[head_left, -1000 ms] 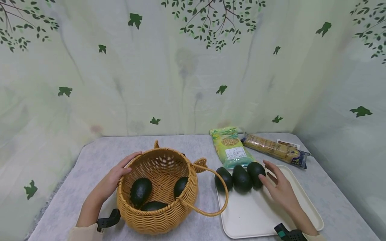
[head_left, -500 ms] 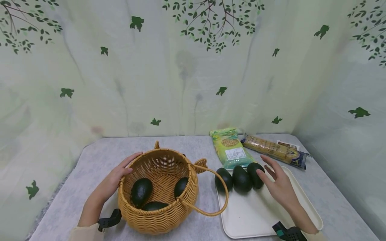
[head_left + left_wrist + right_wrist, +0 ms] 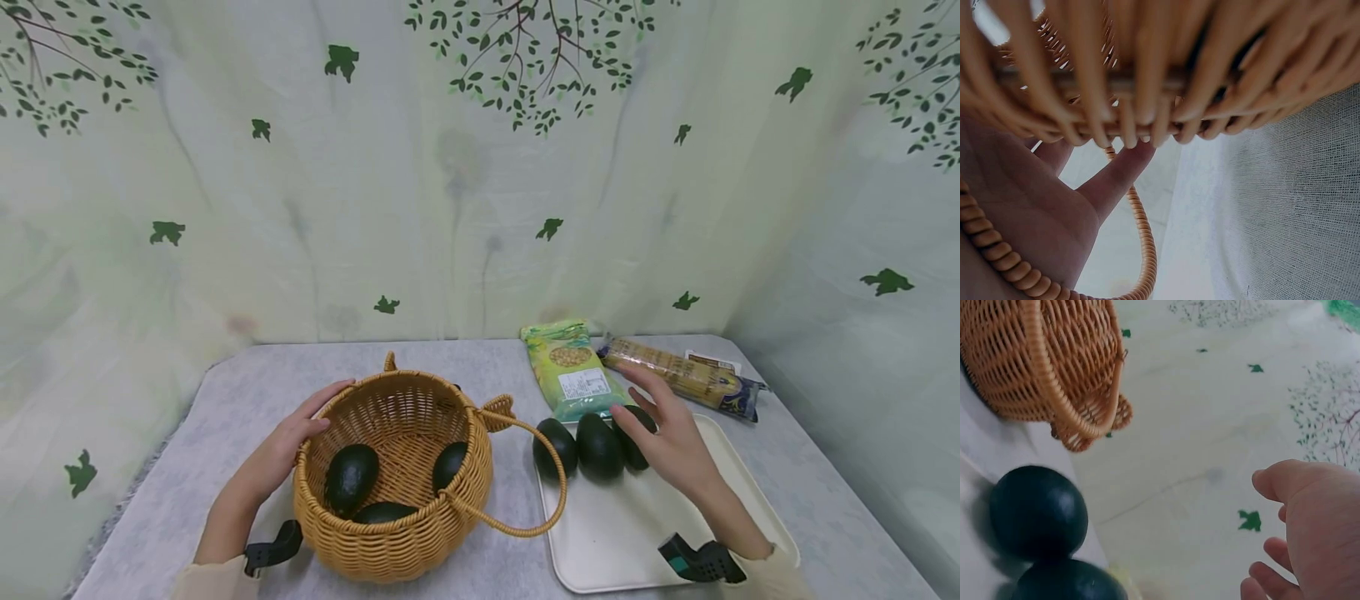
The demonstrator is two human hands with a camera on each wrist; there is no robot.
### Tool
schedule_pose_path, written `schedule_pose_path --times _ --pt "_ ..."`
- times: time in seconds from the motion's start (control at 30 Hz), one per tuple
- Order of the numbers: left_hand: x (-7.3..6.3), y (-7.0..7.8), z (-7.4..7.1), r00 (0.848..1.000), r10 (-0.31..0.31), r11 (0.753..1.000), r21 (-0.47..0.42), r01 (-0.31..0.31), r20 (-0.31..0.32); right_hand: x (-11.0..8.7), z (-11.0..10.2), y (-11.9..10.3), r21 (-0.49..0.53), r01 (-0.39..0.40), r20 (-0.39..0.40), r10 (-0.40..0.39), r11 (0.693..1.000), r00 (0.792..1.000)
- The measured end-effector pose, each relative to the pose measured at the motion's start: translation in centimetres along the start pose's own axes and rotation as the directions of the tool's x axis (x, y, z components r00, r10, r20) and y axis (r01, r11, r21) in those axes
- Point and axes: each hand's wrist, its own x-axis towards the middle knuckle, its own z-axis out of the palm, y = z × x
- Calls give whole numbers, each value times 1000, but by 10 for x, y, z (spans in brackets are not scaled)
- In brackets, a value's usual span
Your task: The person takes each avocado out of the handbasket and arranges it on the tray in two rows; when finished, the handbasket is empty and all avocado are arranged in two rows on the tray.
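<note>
A wicker basket (image 3: 390,554) stands left of centre, with three dark avocados (image 3: 352,477) inside it. My left hand (image 3: 277,454) holds the basket's left rim, thumb lapping over the edge; in the left wrist view a digit (image 3: 1116,175) reaches up to the weave. Three more avocados (image 3: 598,448) lie in a row at the back of a white tray (image 3: 615,550). My right hand (image 3: 675,446) hovers at the rightmost avocado (image 3: 632,454) and partly covers it. Its fingers are spread and loosely bent, with nothing between them in the right wrist view.
Behind the tray lie a green-yellow food bag (image 3: 570,367) and a long pasta packet (image 3: 690,375). The basket's loop handle (image 3: 558,508) leans over the tray's left edge. A leaf-patterned cloth (image 3: 465,208) hangs behind the table.
My right hand has drifted left and slightly forward over the rightmost avocado, its fingers now near the food bag. My left hand and the basket have stayed in place.
</note>
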Motion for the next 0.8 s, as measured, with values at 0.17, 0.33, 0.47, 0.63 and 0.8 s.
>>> schedule_pose_path --times 0.17,0.33,0.47,0.63,0.8 --pt "0 0 0 1000 -6 1000 -11 6 1 9 9 -11 48 61 29 -62 997 998" --pt "0 1 0 1000 -15 1000 -12 15 -2 16 20 -21 72 90 61 -95 993 994" --pt "0 1 0 1000 -13 1000 -17 13 -6 21 28 -29 111 125 83 -135 986 987" --pt "0 1 0 1000 -10 1000 -18 10 -6 27 36 -39 170 178 109 -198 969 974" --pt "-1 -1 1 1000 -6 1000 -13 6 -7 33 44 -51 216 198 141 -231 956 963"
